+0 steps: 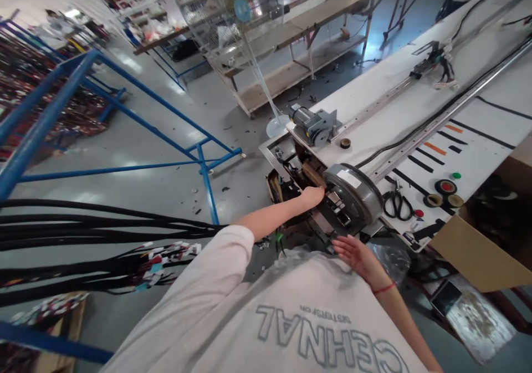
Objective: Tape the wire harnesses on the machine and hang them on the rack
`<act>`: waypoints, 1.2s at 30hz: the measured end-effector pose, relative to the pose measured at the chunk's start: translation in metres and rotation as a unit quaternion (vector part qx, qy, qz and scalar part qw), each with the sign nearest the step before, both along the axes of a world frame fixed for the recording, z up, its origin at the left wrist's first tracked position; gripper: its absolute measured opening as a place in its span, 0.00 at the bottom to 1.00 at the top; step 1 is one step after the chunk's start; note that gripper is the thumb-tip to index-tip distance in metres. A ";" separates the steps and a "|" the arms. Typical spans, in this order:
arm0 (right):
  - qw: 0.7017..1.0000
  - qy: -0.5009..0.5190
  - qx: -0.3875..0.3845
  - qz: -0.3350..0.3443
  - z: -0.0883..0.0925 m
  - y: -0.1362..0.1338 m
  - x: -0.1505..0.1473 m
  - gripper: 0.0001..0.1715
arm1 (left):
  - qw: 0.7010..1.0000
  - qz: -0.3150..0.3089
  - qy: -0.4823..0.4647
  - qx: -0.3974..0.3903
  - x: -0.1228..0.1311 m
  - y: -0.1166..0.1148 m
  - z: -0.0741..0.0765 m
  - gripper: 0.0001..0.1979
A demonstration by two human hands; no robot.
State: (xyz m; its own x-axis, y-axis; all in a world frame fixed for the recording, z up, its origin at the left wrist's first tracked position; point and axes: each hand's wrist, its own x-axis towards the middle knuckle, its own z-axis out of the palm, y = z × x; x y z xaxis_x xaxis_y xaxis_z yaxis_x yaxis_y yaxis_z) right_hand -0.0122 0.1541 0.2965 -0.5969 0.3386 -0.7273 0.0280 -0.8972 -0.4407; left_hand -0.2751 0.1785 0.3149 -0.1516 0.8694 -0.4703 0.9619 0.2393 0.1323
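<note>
- Drum housing (353,195), round and grey, is seen at the near end of the desk (374,107), just to the right of the left hand (312,195) and just beyond the right hand (358,255).
- The left hand is pushed into the open mechanism (291,168) beside the drum housing; its fingers are hidden, so whether anything is gripped cannot be told.
- The right hand is held open with fingers spread flat, at the frame below the drum housing; contact cannot be made out for certain.
- The drum housing is judged to be heavy, rigid metal, fixed to the machine, with a smooth rim. A hold is best taken across the rim, not on the thin parts next to it.
- Its flat face is turned toward the left hand, and its axis is judged to run along the rail (436,122), away from both hands.
- Scissors (398,204) and tape rolls (445,187) are laid on the desk to the right of the right hand, well apart from it.
</note>
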 end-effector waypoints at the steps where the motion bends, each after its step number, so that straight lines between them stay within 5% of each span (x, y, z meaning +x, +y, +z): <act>1: 0.998 0.024 -0.048 -0.023 -0.010 -0.008 -0.011 0.12 | 1.000 0.015 0.001 0.002 0.002 0.002 -0.005 0.15; 6: 0.982 0.035 -0.048 -0.179 -0.059 -0.007 -0.059 0.05 | 0.997 0.071 -0.016 0.026 0.008 0.002 -0.023 0.21; 11: 0.976 0.004 -0.026 -0.217 -0.076 0.009 -0.071 0.09 | 0.985 0.097 -0.018 0.142 0.014 -0.014 -0.030 0.31; 17: 0.987 0.041 -0.025 -0.152 -0.044 0.009 -0.060 0.01 | 0.986 0.089 -0.018 0.138 0.005 -0.022 -0.012 0.18; 21: 0.994 0.069 -0.019 0.078 -0.004 -0.002 -0.048 0.19 | 0.982 0.052 -0.050 0.173 -0.006 -0.042 0.005 0.23; 24: 0.989 0.064 0.046 0.127 0.016 -0.009 -0.062 0.18 | 0.967 0.005 -0.111 0.227 -0.011 -0.073 0.021 0.28; 30: 0.984 0.073 0.092 -0.133 0.023 0.023 -0.146 0.05 | 0.968 0.097 -0.173 0.154 -0.019 -0.166 0.050 0.21; 32: 0.973 0.085 0.114 -0.181 0.023 0.041 -0.158 0.07 | 0.973 0.168 -0.136 0.086 -0.026 -0.204 0.043 0.14; 36: 0.956 0.076 0.172 -0.227 0.025 0.067 -0.147 0.22 | 0.950 0.293 -0.103 -0.020 -0.045 -0.279 0.004 0.12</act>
